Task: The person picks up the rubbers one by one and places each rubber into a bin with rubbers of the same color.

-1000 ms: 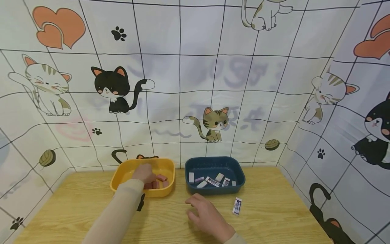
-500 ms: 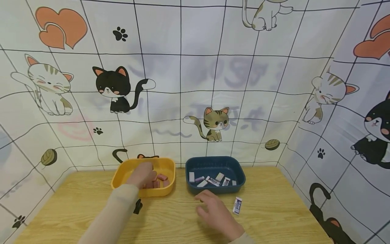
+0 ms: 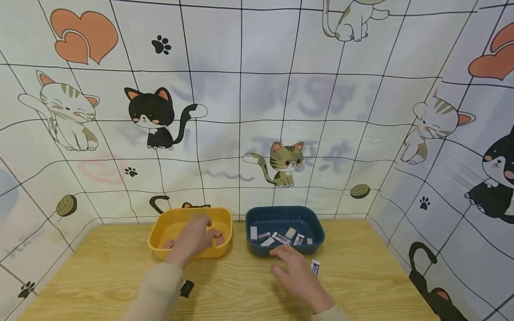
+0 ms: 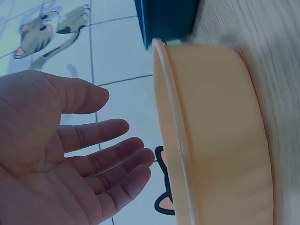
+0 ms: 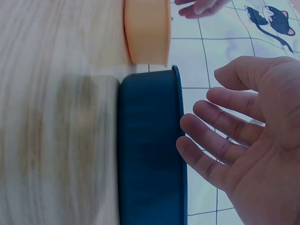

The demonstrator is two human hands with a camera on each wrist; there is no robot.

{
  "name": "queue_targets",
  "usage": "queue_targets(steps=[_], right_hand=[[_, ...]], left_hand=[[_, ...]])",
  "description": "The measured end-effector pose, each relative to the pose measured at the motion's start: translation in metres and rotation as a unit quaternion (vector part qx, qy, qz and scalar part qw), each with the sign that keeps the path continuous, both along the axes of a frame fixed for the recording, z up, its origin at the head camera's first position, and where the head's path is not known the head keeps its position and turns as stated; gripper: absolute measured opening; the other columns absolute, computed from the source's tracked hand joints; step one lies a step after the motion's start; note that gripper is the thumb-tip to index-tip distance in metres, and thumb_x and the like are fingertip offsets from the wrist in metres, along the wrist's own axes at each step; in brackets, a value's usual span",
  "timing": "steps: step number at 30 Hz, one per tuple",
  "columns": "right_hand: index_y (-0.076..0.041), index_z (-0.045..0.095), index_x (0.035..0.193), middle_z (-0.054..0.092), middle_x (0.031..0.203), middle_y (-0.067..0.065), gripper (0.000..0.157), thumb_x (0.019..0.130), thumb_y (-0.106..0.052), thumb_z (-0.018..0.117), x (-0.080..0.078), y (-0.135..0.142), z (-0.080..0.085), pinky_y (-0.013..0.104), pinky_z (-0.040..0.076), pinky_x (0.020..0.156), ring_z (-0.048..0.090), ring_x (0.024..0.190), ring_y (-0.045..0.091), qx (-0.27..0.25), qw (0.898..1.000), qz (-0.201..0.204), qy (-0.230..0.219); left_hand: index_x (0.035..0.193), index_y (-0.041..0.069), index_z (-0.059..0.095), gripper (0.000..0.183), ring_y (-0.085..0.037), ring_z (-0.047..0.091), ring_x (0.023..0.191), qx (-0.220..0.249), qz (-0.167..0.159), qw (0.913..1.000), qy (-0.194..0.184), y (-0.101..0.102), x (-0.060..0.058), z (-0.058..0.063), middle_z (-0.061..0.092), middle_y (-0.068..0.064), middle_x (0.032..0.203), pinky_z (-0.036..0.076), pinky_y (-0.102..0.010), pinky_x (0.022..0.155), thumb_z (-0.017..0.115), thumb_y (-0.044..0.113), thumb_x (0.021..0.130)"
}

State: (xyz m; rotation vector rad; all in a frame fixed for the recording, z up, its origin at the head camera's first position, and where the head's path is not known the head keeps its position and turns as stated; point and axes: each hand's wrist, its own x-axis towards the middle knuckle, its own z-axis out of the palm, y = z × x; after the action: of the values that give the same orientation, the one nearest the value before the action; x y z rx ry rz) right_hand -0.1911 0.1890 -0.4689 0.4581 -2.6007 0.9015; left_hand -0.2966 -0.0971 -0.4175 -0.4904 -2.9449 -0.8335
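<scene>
My left hand (image 3: 192, 238) hovers over the yellow bin (image 3: 160, 254), fingers loosely spread; its palm is bare in the left wrist view. Below it several small pink blocks (image 3: 219, 240) lie in that bin, partly hidden by the hand. Just in front of the blue bin (image 3: 261, 251) hovers my right hand (image 3: 299, 276), and the right wrist view shows its relaxed fingers holding nothing. Several erasers (image 3: 282, 238), white or purplish and some in printed sleeves, lie inside the blue bin. One more sleeved eraser (image 3: 315, 268) rests on the table, partly behind my right hand.
Both bins stand side by side at the back of the wooden table (image 3: 233, 294), close to a cloth backdrop (image 3: 217, 98) with cats and grid lines. A small black object (image 3: 187, 288) shows beside my left sleeve.
My left hand has lifted and shifted right over the yellow bin, its fingers loosening. My right hand has moved right and slightly forward, now covering part of the loose eraser.
</scene>
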Motion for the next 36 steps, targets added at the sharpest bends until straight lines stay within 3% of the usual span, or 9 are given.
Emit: queue_targets(steps=[8, 13, 16, 19, 24, 28, 33, 36], right_hand=[[-0.008, 0.075, 0.107, 0.069, 0.111, -0.002, 0.021, 0.087, -0.002, 0.074, 0.0, 0.01, 0.006, 0.041, 0.056, 0.09, 0.067, 0.105, 0.021, -0.004, 1.0, -0.022, 0.012], [-0.011, 0.075, 0.108, 0.07, 0.113, -0.003, 0.022, 0.088, -0.005, 0.076, 0.0, 0.017, 0.007, 0.041, 0.056, 0.091, 0.067, 0.107, 0.021, 0.002, 0.999, -0.044, -0.004], [-0.01, 0.075, 0.109, 0.07, 0.111, -0.003, 0.022, 0.087, -0.005, 0.077, -0.001, 0.022, 0.007, 0.038, 0.056, 0.09, 0.067, 0.102, 0.019, 0.003, 0.999, -0.047, -0.003], [-0.008, 0.075, 0.108, 0.069, 0.107, -0.003, 0.022, 0.086, -0.004, 0.077, -0.001, 0.026, 0.008, 0.037, 0.057, 0.087, 0.067, 0.097, 0.019, 0.003, 0.999, -0.044, 0.011], [-0.009, 0.075, 0.103, 0.069, 0.103, -0.002, 0.021, 0.084, -0.001, 0.078, 0.0, 0.032, 0.013, 0.036, 0.057, 0.083, 0.067, 0.091, 0.02, -0.005, 0.999, -0.044, 0.029], [-0.008, 0.076, 0.102, 0.069, 0.103, -0.002, 0.02, 0.084, 0.0, 0.079, 0.0, 0.035, 0.016, 0.035, 0.056, 0.085, 0.066, 0.092, 0.022, -0.008, 0.998, -0.068, 0.011], [-0.008, 0.076, 0.102, 0.068, 0.103, -0.004, 0.021, 0.083, 0.0, 0.079, 0.001, 0.04, 0.017, 0.035, 0.056, 0.085, 0.066, 0.092, 0.018, -0.006, 0.995, -0.095, -0.004], [-0.009, 0.076, 0.103, 0.068, 0.102, -0.004, 0.02, 0.085, -0.002, 0.079, 0.002, 0.044, 0.019, 0.036, 0.056, 0.082, 0.065, 0.093, 0.017, -0.001, 0.994, -0.107, -0.018]], left_hand=[[0.103, 0.001, 0.069, 0.018, -0.025, 0.061, 0.089, 0.034, 0.004, 0.9966, 0.075, 0.007, 0.021, -0.01, 0.064, -0.016, 0.109, 0.055, -0.044, 0.079, 0.061, 0.015, 0.098], [0.101, 0.007, 0.071, 0.012, -0.02, 0.059, 0.084, 0.057, 0.007, 0.9944, 0.089, 0.013, 0.034, -0.014, 0.065, -0.01, 0.105, 0.053, -0.038, 0.073, 0.067, 0.017, 0.097], [0.102, 0.005, 0.072, 0.011, -0.024, 0.061, 0.088, 0.071, -0.002, 0.9914, 0.109, 0.016, 0.041, -0.017, 0.066, -0.01, 0.103, 0.054, -0.041, 0.077, 0.068, 0.014, 0.097], [0.102, 0.003, 0.071, 0.009, -0.032, 0.064, 0.104, 0.073, -0.01, 0.9883, 0.133, 0.019, 0.047, -0.021, 0.069, -0.014, 0.108, 0.054, -0.048, 0.09, 0.068, 0.01, 0.096], [0.102, 0.005, 0.067, 0.012, -0.028, 0.064, 0.103, 0.071, -0.021, 0.9877, 0.138, 0.021, 0.053, -0.026, 0.066, -0.014, 0.115, 0.055, -0.046, 0.089, 0.073, 0.007, 0.092], [0.102, 0.005, 0.067, 0.014, -0.025, 0.061, 0.099, 0.072, -0.033, 0.9869, 0.14, 0.023, 0.056, -0.028, 0.064, -0.011, 0.112, 0.055, -0.044, 0.085, 0.075, 0.009, 0.091], [0.101, 0.005, 0.068, 0.014, -0.032, 0.064, 0.105, 0.079, -0.042, 0.9863, 0.138, 0.028, 0.06, -0.031, 0.066, -0.015, 0.115, 0.056, -0.048, 0.087, 0.076, 0.01, 0.091], [0.102, 0.003, 0.069, 0.016, -0.031, 0.066, 0.101, 0.072, -0.056, 0.9834, 0.157, 0.032, 0.063, -0.035, 0.066, -0.014, 0.112, 0.057, -0.046, 0.084, 0.076, 0.009, 0.089]])
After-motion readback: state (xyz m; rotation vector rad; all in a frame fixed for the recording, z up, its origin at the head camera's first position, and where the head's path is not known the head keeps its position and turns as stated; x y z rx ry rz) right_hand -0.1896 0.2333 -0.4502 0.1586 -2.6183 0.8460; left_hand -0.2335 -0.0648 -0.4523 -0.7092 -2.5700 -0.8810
